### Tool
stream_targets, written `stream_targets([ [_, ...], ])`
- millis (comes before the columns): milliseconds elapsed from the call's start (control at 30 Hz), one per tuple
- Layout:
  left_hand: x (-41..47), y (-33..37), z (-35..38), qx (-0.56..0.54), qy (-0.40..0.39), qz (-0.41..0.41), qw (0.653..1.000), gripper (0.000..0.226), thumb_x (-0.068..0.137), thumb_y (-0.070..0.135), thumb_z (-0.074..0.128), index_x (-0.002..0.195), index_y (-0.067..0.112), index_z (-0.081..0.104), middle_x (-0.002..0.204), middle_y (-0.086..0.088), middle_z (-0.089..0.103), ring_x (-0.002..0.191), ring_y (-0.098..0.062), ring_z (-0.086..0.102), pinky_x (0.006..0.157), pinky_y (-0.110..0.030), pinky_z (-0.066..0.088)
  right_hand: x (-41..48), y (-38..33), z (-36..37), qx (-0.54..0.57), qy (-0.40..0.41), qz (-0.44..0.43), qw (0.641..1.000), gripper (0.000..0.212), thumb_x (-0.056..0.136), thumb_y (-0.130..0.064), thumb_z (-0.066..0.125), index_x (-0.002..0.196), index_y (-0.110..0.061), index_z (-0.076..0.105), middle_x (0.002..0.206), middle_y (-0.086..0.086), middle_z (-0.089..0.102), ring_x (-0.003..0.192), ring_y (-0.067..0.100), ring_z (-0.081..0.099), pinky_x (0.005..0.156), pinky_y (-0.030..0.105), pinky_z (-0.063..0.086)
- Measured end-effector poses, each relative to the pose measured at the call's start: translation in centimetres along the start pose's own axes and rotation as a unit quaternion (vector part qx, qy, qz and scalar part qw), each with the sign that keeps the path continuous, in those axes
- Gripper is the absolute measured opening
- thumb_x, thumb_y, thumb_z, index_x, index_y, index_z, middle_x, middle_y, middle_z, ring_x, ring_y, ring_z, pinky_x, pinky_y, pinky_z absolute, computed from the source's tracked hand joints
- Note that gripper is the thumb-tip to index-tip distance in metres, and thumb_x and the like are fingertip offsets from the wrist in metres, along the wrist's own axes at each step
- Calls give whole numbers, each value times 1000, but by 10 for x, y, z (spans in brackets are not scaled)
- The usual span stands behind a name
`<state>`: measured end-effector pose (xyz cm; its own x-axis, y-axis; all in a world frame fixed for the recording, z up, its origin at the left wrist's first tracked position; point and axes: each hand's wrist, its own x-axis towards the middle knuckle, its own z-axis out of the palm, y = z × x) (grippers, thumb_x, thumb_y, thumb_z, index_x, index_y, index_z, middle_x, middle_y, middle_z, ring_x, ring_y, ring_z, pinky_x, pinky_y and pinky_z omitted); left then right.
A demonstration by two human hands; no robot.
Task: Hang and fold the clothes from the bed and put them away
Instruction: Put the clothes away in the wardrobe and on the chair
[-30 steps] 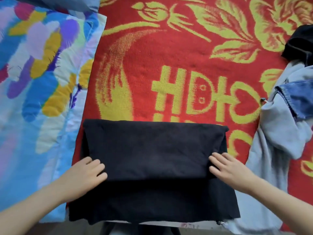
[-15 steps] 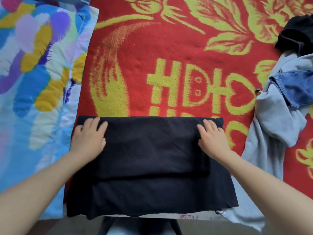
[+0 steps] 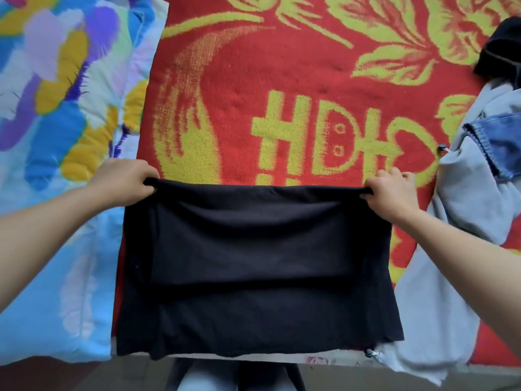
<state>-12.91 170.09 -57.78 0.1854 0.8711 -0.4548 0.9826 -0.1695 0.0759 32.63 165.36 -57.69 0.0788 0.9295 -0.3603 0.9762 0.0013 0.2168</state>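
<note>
A black garment (image 3: 253,263), partly folded, lies on the near edge of the bed over a red and yellow blanket (image 3: 282,94). My left hand (image 3: 124,182) grips its far left corner with curled fingers. At the far right corner my right hand (image 3: 392,193) grips the same far edge. That edge is raised a little off the blanket, and the cloth sags between the two hands. The near part of the garment lies flat and reaches the bed's edge.
A colourful quilt (image 3: 56,108) covers the bed's left side. On the right lies a heap with a light grey hoodie (image 3: 462,210), blue denim (image 3: 501,142) and a dark garment (image 3: 501,49). Floor and my legs show below the bed edge.
Both hands slid from the garment's near sides to its far corners, went from lying flat to gripping, and lifted the far edge off the blanket.
</note>
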Motion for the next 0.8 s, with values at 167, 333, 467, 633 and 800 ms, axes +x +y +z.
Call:
stream_targets([
  [167, -4, -13, -55, -79, 101, 9, 992, 12, 83, 8, 63, 94, 11, 68, 91, -8, 59, 92, -33, 57, 66, -36, 40, 0, 22, -43, 100, 99, -7, 990, 11, 89, -13, 57, 82, -6, 54, 83, 13, 60, 86, 32, 55, 86, 38, 26],
  [333, -36, -18, -52, -86, 191, 115, 971, 13, 77, -1, 69, 88, 7, 68, 80, -15, 60, 73, -36, 62, 54, -44, 49, -40, 28, -44, 104, 222, -105, 964, 18, 86, -5, 59, 69, 0, 53, 57, 13, 54, 55, 34, 57, 82, 43, 37],
  [467, -96, -23, -14, 43, 284, 262, 921, 9, 85, 11, 44, 90, 14, 50, 63, -14, 53, 52, -32, 53, 46, -39, 42, -91, 43, -17, 24, 307, -238, 921, 26, 84, -7, 46, 65, -2, 63, 64, 9, 61, 58, 30, 61, 67, 37, 35],
  [633, -164, -4, 75, 127, 197, 145, 961, 44, 54, -21, 55, 92, 1, 60, 62, -20, 50, 49, -34, 52, 48, -40, 40, -149, 34, 47, -92, 87, -260, 957, 10, 57, -3, 59, 64, -8, 62, 70, 13, 61, 65, 33, 64, 53, 40, 49],
  [800, -179, 69, 113, 60, 70, -10, 996, 37, 42, -9, 70, 80, -8, 68, 68, -24, 53, 58, -38, 55, 52, -45, 44, -167, -26, 68, 8, -6, -72, 997, 10, 55, -4, 47, 54, -6, 56, 67, 16, 58, 69, 38, 64, 53, 42, 50],
])
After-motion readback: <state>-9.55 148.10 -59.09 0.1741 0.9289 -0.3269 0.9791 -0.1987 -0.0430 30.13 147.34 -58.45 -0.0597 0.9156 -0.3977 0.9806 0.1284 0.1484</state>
